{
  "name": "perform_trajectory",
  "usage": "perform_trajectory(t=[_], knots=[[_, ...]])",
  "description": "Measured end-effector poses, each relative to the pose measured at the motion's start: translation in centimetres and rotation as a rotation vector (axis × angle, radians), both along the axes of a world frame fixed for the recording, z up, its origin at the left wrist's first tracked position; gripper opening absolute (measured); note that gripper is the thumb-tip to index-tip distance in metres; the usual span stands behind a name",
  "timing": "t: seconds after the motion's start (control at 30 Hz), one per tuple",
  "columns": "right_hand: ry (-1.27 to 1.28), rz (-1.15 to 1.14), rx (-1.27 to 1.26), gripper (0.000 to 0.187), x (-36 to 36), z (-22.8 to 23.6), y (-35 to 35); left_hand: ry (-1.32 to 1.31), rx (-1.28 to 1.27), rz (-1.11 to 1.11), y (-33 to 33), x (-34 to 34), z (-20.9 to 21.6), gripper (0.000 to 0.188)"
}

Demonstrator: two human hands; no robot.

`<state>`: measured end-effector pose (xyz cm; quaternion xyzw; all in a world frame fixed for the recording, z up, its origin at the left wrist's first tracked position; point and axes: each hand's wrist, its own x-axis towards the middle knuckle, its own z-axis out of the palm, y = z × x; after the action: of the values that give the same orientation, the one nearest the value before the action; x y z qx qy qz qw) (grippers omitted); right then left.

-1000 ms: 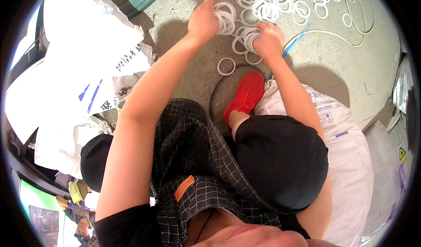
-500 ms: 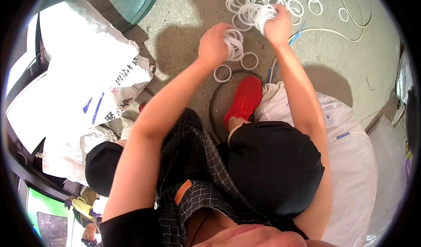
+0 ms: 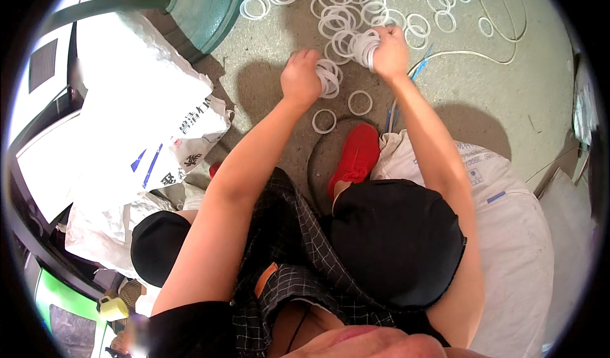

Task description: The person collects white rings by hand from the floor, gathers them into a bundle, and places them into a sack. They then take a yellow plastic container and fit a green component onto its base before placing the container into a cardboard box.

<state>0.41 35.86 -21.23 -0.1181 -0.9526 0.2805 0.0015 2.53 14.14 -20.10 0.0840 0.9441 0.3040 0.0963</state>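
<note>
My left hand (image 3: 301,77) is closed on a bunch of thin white plastic rings (image 3: 329,78), which stick out on its right side. Another bunch of white rings (image 3: 365,50) sits in my right hand (image 3: 391,53), held on edge with the fingers wrapped over them. A loose pile of the same rings (image 3: 338,20) lies on the concrete floor just beyond both hands, and some touch or overlap the right bunch. Closer to me, two single rings lie flat: one near my shoe (image 3: 324,133), the other slightly farther right. Some fingertips are hidden behind the rings.
A green round base (image 3: 219,14) stands at the far left beside a large printed white sack (image 3: 140,103). Another white sack (image 3: 508,231) lies at my right. A pale cable (image 3: 470,53) curves across the floor at right. My red shoe (image 3: 356,158) is below the rings.
The view has shifted, so the floor and rings appear lower. Both hands have moved slightly left against the floor, still holding their bunches of rings. The two single rings stay put.
</note>
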Motion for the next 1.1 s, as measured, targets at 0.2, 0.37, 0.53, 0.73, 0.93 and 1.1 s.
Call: perform_trajectory(t=[0.2, 0.37, 0.53, 0.73, 0.93, 1.1], knots=[[0.026, 0.050, 0.040, 0.032, 0.2, -0.1, -0.7, -0.115, 0.404, 0.040, -1.8, -1.7, 1.6, 0.019], [0.053, 0.107, -0.040, 0.031, 0.4, -0.2, 0.0, 0.253, 0.345, -0.091, 2.5, -7.0, 1.9, 0.031], [-0.012, 0.035, -0.110, 0.028, 0.7, 0.8, -1.1, 0.123, 0.106, -0.012, 4.3, -10.6, -0.1, 0.030], [0.120, 0.056, -0.230, 0.020, 2.3, 0.8, -0.3, 0.204, -0.048, -0.088, 4.1, -11.2, -1.6, 0.028], [0.374, 0.088, -0.060, 0.015, -0.4, 2.8, 3.2, -0.022, -0.028, -0.053, 4.2, -11.1, -0.9, 0.028], [0.277, 0.200, 0.026, 0.023, -3.7, 0.2, 4.0, 0.104, 0.098, -0.073, 3.2, -10.8, -1.3, 0.027]])
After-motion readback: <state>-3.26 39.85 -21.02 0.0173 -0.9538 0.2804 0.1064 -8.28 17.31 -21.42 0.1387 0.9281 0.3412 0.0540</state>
